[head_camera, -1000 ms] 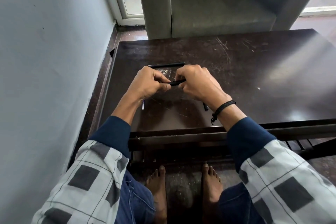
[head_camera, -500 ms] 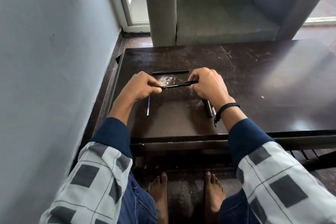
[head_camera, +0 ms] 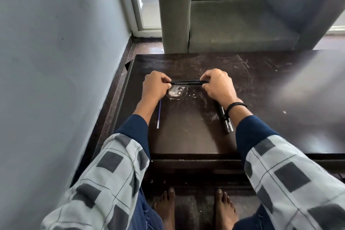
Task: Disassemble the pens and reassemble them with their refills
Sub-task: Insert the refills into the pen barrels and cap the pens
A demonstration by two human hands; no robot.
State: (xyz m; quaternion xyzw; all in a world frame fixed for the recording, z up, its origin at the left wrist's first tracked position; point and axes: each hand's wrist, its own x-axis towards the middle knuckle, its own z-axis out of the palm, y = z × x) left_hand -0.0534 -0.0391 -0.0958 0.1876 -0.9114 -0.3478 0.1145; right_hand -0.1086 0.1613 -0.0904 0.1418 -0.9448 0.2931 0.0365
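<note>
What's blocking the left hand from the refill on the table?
Nothing visible. The refill lies bare on the table, next to the forearm of the left hand. But that hand and the right hand each pinch an end of the pen, so it isn't free.

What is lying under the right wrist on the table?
At least two slim pen parts lie on the table, near ends poking out toward the person. Their far ends are covered by the wrist of the right hand, which grips the black pen.
</note>
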